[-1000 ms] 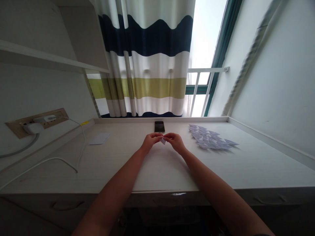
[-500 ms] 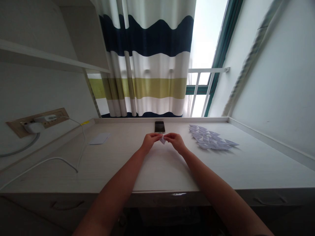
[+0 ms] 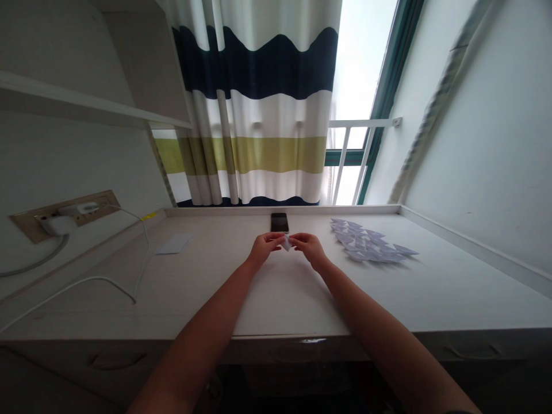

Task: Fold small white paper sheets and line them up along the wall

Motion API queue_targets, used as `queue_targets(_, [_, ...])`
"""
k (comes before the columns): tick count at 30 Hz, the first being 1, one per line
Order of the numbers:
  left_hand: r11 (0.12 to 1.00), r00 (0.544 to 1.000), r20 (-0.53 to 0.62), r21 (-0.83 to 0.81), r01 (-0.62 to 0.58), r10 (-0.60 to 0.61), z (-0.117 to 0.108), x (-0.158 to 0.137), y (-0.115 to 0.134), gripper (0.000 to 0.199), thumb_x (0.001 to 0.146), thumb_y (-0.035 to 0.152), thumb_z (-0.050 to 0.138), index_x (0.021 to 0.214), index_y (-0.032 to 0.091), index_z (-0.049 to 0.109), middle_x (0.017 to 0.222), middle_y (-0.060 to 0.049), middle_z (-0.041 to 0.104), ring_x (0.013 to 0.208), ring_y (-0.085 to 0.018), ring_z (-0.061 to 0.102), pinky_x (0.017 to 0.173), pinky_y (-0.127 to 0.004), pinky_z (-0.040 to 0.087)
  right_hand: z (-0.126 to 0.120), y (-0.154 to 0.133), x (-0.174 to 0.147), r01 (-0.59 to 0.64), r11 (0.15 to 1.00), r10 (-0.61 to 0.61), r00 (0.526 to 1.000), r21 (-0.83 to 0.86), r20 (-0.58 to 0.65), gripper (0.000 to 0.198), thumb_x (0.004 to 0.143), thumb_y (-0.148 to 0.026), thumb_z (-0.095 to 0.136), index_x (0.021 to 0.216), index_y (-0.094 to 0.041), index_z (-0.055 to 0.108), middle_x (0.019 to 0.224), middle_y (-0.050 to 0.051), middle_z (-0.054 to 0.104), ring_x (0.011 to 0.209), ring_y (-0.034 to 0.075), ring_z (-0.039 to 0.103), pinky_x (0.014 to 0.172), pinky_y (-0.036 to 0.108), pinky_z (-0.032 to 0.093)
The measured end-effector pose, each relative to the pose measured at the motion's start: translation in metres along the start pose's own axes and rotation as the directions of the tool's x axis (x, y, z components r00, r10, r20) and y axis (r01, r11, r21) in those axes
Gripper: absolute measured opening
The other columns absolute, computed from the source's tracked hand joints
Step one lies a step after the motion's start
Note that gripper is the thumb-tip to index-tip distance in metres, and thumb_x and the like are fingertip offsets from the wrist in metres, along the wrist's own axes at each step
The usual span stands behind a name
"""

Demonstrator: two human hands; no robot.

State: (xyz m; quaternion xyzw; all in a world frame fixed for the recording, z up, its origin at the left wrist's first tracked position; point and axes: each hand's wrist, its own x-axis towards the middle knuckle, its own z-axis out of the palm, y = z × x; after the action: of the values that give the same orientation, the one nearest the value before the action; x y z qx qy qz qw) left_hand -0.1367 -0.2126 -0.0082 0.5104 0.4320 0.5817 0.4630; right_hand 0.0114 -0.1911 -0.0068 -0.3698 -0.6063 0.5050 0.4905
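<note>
A small piece of folded white paper [image 3: 287, 244] is held between my two hands, above the middle of the desk [image 3: 293, 299]. My left hand [image 3: 263, 247] pinches its left side with thumb and fingers. On its right side my right hand [image 3: 307, 247] pinches it as well. Fingers cover part of the paper, so its full shape is hidden. Just beyond the hands lies a dark-screened phone [image 3: 279, 222]. To the right, several folded paper triangles [image 3: 366, 241] lie in overlapping rows.
A flat stack of white paper [image 3: 173, 244] lies at the left. A white cable [image 3: 99, 278] runs over the desk's left side from a wall socket [image 3: 64, 213]. A raised rim [image 3: 241, 211] borders the back, with a striped curtain [image 3: 276, 115] behind.
The folded paper has turned and its visible outline is narrower. My fingers have shifted slightly around it, and both hands stay in about the same place.
</note>
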Motion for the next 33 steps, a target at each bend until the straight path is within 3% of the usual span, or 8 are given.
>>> queue_targets(5, [0.999, 0.999, 0.008, 0.013, 0.038, -0.038, -0.0014, 0.0009, -0.0018, 0.03, 0.052, 0.033, 0.073, 0.072, 0.011, 0.067, 0.071, -0.006, 0.066, 0.07, -0.015, 0.059, 0.076, -0.035, 0.046, -0.0017, 0.0013, 0.0008, -0.038, 0.999, 0.037, 0.999, 0.039, 0.01, 0.024, 0.056, -0.033, 0.068, 0.07, -0.014, 0.065, 0.064, 0.003, 0.064, 0.059, 0.011, 0.055, 0.06, 0.026, 0.042])
queue_targets(16, [0.999, 1.0, -0.004, 0.049, -0.005, 0.005, -0.0005, 0.0044, -0.0047, 0.026, 0.053, 0.032, 0.072, 0.068, 0.012, 0.068, 0.065, -0.005, 0.065, 0.061, -0.013, 0.057, 0.066, -0.03, 0.047, 0.0, 0.004, 0.0033, -0.019, 1.0, 0.02, 1.0, 0.009, -0.01, 0.024, 0.055, -0.034, 0.067, 0.067, -0.014, 0.063, 0.061, 0.001, 0.062, 0.055, 0.01, 0.052, 0.056, 0.025, 0.04])
queue_targets(25, [0.993, 0.992, 0.127, 0.112, -0.021, 0.007, -0.0004, -0.0012, -0.0017, 0.028, 0.058, 0.036, 0.069, 0.072, 0.012, 0.068, 0.07, -0.006, 0.065, 0.066, -0.015, 0.058, 0.065, -0.029, 0.048, 0.0, -0.0017, -0.0027, -0.022, 1.0, 0.022, 0.997, 0.001, 0.073, 0.026, 0.058, -0.037, 0.066, 0.07, -0.015, 0.065, 0.065, 0.003, 0.063, 0.059, 0.012, 0.055, 0.057, 0.026, 0.042])
queue_targets(33, [0.996, 0.982, 0.177, 0.072, 0.059, -0.071, 0.0004, -0.0029, -0.0035, 0.028, 0.053, 0.03, 0.074, 0.074, 0.012, 0.067, 0.069, -0.005, 0.065, 0.064, -0.013, 0.058, 0.071, -0.032, 0.047, -0.0001, 0.0064, 0.0033, 0.077, 0.988, -0.078, 0.997, -0.137, -0.004, 0.019, 0.059, -0.033, 0.065, 0.061, -0.014, 0.062, 0.054, 0.001, 0.06, 0.051, 0.011, 0.051, 0.054, 0.026, 0.041])
